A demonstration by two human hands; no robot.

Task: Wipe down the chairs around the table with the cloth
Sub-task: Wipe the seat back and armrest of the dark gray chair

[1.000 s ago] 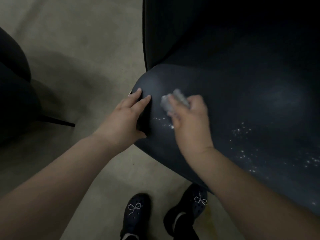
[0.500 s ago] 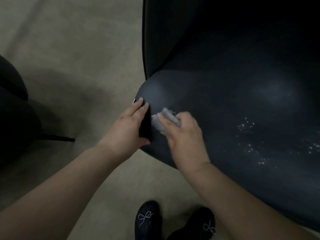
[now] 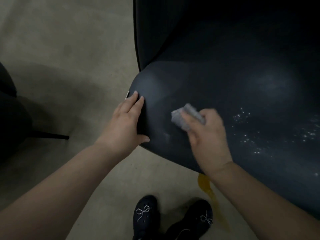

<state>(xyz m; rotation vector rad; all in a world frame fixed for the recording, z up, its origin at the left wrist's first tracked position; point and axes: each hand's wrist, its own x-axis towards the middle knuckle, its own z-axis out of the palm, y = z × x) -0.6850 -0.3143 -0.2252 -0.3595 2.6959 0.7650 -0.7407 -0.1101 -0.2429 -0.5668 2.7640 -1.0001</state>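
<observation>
Right hand (image 3: 207, 135) clamps the wadded grey cloth (image 3: 186, 116), fingers curled round it, pressing it onto the chair seat (image 3: 225, 94) near the front-left corner. Left hand (image 3: 126, 122) lies flat on that corner's edge, fingers straight, thumb tucked under the lip, bracing, gripping nothing

Risks, as I read it:
- white specks (image 3: 249, 134) sit right of the cloth, unwiped; strokes kept to the left corner would miss them
- cloth is bunched small, so contact patch is narrow and streaks are likely
- a stroke toward the left hand could run the cloth into its fingers; they sit close
- yellow smear (image 3: 207, 187) on the floor (image 3: 69, 49) just beside the right shoe (image 3: 195, 220); a slip if it's wet, can't tell

Room: seat is open to the right and back up to the backrest (image 3: 190, 32). Front edge curves down just below the right wrist. Bare floor on the left, second dark chair (image 3: 12, 115) well apart at frame edge
</observation>
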